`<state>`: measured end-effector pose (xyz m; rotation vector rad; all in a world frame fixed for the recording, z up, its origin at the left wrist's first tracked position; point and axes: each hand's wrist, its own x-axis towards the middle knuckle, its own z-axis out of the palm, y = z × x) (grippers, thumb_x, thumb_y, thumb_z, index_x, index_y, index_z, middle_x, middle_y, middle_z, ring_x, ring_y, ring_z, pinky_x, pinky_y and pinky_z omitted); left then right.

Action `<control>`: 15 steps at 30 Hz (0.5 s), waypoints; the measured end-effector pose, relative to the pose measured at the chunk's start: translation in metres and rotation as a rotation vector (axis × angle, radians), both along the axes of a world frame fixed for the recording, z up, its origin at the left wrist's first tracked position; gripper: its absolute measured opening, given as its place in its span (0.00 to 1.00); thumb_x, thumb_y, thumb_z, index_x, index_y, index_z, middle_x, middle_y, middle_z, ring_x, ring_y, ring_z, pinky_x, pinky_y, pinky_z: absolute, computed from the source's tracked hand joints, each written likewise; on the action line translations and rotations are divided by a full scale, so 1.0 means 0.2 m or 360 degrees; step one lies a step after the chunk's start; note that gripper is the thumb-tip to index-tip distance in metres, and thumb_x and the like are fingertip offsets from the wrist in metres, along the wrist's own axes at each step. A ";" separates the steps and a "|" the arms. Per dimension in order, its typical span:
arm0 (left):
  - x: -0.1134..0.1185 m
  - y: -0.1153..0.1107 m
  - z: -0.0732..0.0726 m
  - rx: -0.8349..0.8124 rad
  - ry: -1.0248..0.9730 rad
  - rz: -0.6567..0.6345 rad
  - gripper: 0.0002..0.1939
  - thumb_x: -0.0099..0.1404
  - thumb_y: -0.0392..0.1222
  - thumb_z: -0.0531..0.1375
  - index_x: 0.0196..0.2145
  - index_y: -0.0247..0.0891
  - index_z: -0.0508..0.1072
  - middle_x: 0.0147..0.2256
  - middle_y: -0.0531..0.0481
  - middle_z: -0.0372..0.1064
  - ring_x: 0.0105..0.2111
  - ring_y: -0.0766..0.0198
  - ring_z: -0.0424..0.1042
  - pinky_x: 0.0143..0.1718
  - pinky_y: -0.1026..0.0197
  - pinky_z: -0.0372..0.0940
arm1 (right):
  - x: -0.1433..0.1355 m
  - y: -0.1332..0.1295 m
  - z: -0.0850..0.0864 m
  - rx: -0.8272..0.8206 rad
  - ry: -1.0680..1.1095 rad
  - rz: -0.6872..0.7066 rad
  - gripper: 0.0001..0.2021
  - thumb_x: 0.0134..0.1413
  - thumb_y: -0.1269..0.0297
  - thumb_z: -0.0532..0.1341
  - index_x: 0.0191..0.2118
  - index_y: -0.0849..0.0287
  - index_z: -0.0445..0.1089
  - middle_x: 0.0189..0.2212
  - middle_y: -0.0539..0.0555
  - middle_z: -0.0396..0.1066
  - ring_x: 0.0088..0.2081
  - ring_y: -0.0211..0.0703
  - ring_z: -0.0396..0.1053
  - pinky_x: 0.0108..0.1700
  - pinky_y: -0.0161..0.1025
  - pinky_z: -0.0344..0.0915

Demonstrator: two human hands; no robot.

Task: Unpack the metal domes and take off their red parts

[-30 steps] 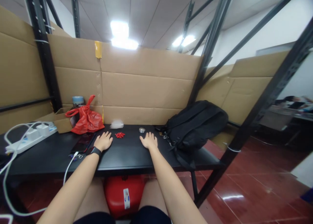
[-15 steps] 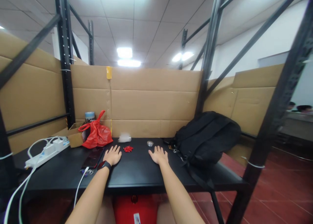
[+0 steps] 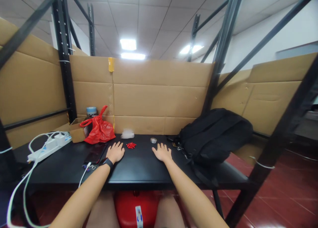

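Observation:
Both hands rest flat on the black table (image 3: 139, 175), palms down and holding nothing. My left hand (image 3: 115, 152), with a dark band on its wrist, has its fingers spread just left of a small pile of red pieces (image 3: 131, 145). Fingers apart, my right hand (image 3: 162, 152) lies below a small round clear item (image 3: 153, 140). Behind the red pieces is a whitish translucent item (image 3: 127, 134), its details blurred. A dark phone (image 3: 95, 153) with a white cable lies left of my left hand.
A black backpack (image 3: 216, 135) fills the table's right side. At the left stand a red plastic bag (image 3: 100, 131), a small cardboard box (image 3: 77, 132), a blue-lidded jar (image 3: 91, 111) and a white power strip (image 3: 51, 146). Cardboard panels (image 3: 159, 100) and dark metal posts surround the table.
The camera view has tilted down slightly, so the table items appear higher and more of the red seat shows. Both hands remain flat in the same places on the table.

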<state>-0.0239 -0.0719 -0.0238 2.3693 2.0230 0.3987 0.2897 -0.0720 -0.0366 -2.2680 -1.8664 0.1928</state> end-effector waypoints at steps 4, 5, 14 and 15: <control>0.01 -0.03 0.01 0.0055 0.0001 -0.0031 0.30 0.69 0.50 0.44 0.65 0.40 0.62 0.67 0.47 0.53 0.67 0.47 0.51 0.64 0.39 0.50 | 0.00 0.00 0.00 0.0012 -0.0008 0.0012 0.38 0.64 0.42 0.40 0.70 0.64 0.47 0.71 0.64 0.41 0.71 0.61 0.36 0.66 0.61 0.36; 0.01 -0.03 0.01 0.0065 0.0001 -0.0033 0.29 0.69 0.50 0.44 0.65 0.40 0.62 0.67 0.46 0.53 0.67 0.47 0.51 0.64 0.39 0.50 | 0.00 0.00 -0.01 0.0022 -0.0006 0.0016 0.38 0.64 0.42 0.41 0.70 0.64 0.47 0.71 0.65 0.41 0.71 0.61 0.36 0.66 0.61 0.36; 0.00 -0.01 0.03 0.0047 -0.0034 -0.0010 0.28 0.70 0.51 0.46 0.64 0.43 0.64 0.67 0.47 0.54 0.66 0.49 0.53 0.64 0.40 0.51 | 0.00 -0.02 0.01 0.0074 0.0019 0.0013 0.37 0.64 0.42 0.43 0.69 0.64 0.51 0.70 0.66 0.43 0.70 0.63 0.38 0.65 0.62 0.37; 0.00 -0.01 0.03 0.0048 -0.0041 -0.0002 0.28 0.70 0.51 0.46 0.63 0.43 0.64 0.67 0.48 0.55 0.66 0.49 0.53 0.64 0.41 0.51 | 0.00 -0.02 0.01 0.0074 0.0020 0.0009 0.37 0.64 0.42 0.43 0.69 0.64 0.51 0.70 0.66 0.43 0.70 0.62 0.38 0.65 0.62 0.37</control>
